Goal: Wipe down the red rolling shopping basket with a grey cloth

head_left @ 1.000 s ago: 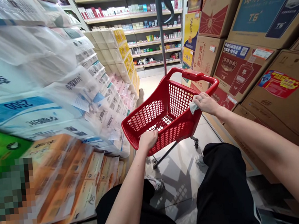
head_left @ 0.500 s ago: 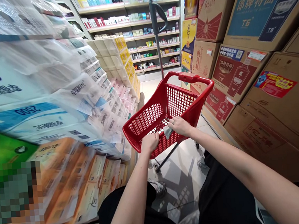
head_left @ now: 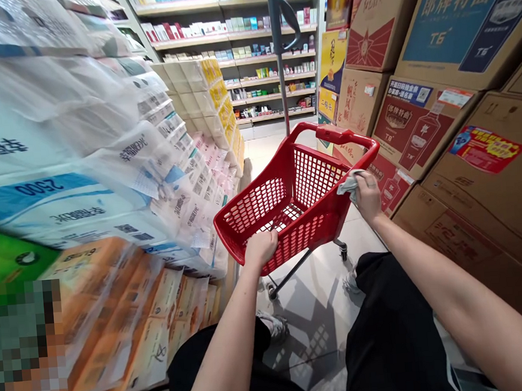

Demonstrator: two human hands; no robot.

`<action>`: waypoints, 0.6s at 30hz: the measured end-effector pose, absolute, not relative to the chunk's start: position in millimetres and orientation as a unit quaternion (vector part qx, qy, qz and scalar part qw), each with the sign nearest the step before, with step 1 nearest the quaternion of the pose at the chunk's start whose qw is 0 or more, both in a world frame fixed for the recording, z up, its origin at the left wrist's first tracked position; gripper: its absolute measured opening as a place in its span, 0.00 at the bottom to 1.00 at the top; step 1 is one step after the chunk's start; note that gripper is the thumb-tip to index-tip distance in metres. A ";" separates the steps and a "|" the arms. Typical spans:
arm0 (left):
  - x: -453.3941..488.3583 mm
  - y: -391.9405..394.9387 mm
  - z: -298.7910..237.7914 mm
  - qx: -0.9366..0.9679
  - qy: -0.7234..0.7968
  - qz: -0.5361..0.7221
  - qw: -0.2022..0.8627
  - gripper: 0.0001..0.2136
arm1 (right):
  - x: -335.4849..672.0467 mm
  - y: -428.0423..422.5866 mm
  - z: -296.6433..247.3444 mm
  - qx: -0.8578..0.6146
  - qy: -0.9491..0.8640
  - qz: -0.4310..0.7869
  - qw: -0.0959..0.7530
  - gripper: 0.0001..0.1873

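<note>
The red plastic shopping cart with perforated basket walls [head_left: 311, 230] stands at twelve o'clock, directly ahead of the person. With its basket read as a dial, the left hand [head_left: 262, 248] sits near seven o'clock, fingers curled over the near rim [head_left: 316, 208]. The right hand [head_left: 368, 196], at three o'clock, grips a crumpled white wipe [head_left: 347, 182], cloth or paper, against that rim. The step in hand appears to be wiping, the left hand bracing; the next move calls for even pressure along the plastic.
</note>
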State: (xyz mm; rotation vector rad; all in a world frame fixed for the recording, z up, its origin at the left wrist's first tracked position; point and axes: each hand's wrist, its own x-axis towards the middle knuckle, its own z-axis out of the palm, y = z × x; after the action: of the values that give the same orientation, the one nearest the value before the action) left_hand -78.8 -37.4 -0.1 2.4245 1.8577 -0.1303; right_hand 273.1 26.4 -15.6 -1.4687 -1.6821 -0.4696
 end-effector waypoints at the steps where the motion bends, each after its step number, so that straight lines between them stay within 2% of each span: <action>1: -79.5 -37.1 -1.0 0.791 0.610 -0.039 0.034 0.23 | 271.8 22.3 -28.4 -0.617 -0.615 -0.162 0.463 0.19; 4: -80.3 -36.6 -2.9 0.790 0.612 -0.033 0.017 0.24 | 262.4 16.4 -63.3 -0.680 -0.500 -0.078 0.531 0.18; 7: -77.5 -36.8 -3.3 0.793 0.607 -0.040 0.020 0.25 | 237.3 17.0 -82.9 -0.696 -0.476 -0.043 0.536 0.16; 9: -73.9 -36.8 -3.4 0.798 0.601 -0.042 0.018 0.25 | 210.5 15.4 -87.6 -0.701 -0.467 -0.043 0.537 0.18; 14: -63.7 -34.3 -5.0 0.809 0.588 -0.026 0.014 0.27 | 140.1 -10.3 -88.1 -0.650 -0.540 -0.019 0.534 0.20; 18: -59.5 -30.5 -6.0 0.800 0.599 -0.017 0.024 0.29 | 114.7 -36.1 -85.3 -0.626 -0.613 -0.012 0.482 0.19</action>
State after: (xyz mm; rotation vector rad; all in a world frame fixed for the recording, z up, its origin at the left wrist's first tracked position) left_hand -59.5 -30.5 -6.0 2.4775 1.8533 -0.0527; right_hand 114.7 -36.1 -85.3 -1.5255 -1.4939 -0.0288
